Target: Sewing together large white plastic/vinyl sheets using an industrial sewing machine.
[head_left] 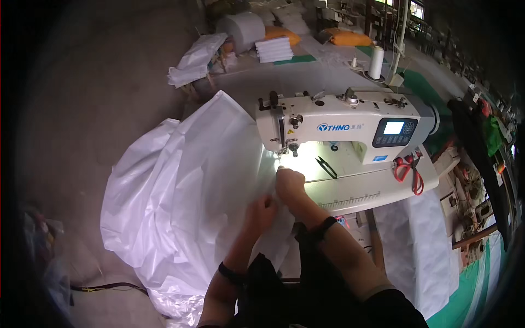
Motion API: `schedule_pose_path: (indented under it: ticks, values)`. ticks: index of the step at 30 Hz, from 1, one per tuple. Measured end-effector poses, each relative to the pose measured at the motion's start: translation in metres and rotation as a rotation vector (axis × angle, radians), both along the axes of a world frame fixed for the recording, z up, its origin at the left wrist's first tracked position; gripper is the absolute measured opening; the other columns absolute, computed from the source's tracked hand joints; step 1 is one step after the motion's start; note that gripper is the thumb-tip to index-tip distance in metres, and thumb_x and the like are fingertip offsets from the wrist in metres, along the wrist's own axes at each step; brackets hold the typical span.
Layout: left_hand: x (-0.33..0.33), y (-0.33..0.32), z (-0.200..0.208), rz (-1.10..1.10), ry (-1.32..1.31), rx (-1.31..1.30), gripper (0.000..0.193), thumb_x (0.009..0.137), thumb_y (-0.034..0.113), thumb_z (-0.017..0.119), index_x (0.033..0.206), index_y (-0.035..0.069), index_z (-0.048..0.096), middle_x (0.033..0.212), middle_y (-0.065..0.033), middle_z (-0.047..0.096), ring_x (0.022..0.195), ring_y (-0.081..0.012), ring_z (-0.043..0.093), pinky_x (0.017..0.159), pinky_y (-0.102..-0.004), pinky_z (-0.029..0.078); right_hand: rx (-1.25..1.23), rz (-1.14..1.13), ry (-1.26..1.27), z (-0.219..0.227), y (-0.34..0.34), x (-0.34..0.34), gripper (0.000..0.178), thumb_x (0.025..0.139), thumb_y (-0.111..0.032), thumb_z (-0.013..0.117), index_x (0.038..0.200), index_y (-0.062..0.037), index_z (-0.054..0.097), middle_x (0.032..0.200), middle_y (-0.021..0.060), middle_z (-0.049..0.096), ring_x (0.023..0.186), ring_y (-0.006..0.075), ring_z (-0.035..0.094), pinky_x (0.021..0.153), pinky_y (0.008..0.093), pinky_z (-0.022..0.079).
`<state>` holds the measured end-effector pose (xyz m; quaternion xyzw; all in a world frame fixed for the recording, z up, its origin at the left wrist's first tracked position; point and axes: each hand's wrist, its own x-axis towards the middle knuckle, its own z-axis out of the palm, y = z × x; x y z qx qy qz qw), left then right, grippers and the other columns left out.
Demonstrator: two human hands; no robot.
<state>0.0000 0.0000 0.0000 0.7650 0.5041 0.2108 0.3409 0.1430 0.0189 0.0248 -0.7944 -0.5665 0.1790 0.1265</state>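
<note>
A big glossy white sheet [191, 180], which looks like plastic or woven film, hangs in folds to the left of a white sewing machine [306, 126]. Its right edge runs up to the lit needle area. My right hand [290, 185] is just below the needle, closed with the fingertips pinching the sheet's edge. Nearer to me, my left hand [261, 213] is curled shut on the same sheet; its fingertips are partly hidden. Black thread snips [326, 168] lie on the machine bed right of my right hand. Red-handled scissors [410, 174] rest at the bed's right end.
A thread cone [376, 63] stands behind the machine. Farther back are a stack of folded white sheets [274, 50], a large white roll [242, 30] and orange sacks [350, 37]. More white material [418, 240] hangs below the table on the right. A dark cable [109, 286] lies on the floor.
</note>
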Motion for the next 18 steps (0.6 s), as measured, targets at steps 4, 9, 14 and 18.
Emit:
schedule_pose_path:
  ticks: [4,9,14,18]
  values:
    - [0.010,0.012,0.015,0.058,-0.334,-0.159,0.021,0.081,0.020,0.057,0.090,0.002,0.064,0.080,-0.0114,0.066,0.076,-0.0266,0.063,0.071,-0.0359,0.048,0.472,-0.077,0.061,-0.021,-0.023,-0.001,0.022,0.086,-0.019,0.045,0.088,-0.0029,0.060,0.082,0.0188,0.061,0.077,0.0322,0.061,0.072,0.0428,0.048]
    - [0.024,0.007,0.036,0.018,-0.669,-0.362,0.024,0.083,0.019,0.057,0.093,-0.002,0.061,0.072,-0.0082,0.059,0.071,-0.0198,0.059,0.069,-0.0347,0.048,0.071,-0.268,1.830,-0.050,-0.116,-0.021,0.012,0.077,-0.012,0.057,0.086,-0.0041,0.060,0.077,0.0111,0.060,0.072,0.0316,0.060,0.065,0.0382,0.049]
    - [-0.023,-0.071,-0.005,-0.085,-0.407,0.482,0.031,0.083,0.015,0.059,0.110,0.001,0.053,0.101,-0.0177,0.057,0.092,-0.0345,0.055,0.079,-0.0420,0.044,0.202,0.763,1.063,-0.115,-0.138,-0.041,0.037,0.081,-0.014,0.060,0.116,-0.0084,0.053,0.106,0.0051,0.061,0.100,0.0232,0.058,0.088,0.0367,0.046]
    - [-0.136,-0.126,-0.074,-0.013,0.257,0.665,0.043,0.076,0.025,0.066,0.111,0.003,0.056,0.107,-0.0161,0.056,0.098,-0.0342,0.054,0.085,-0.0507,0.038,-0.086,0.500,1.375,-0.137,-0.119,-0.108,0.038,0.081,-0.013,0.059,0.118,-0.0080,0.051,0.108,0.0061,0.059,0.101,0.0234,0.057,0.088,0.0367,0.046]
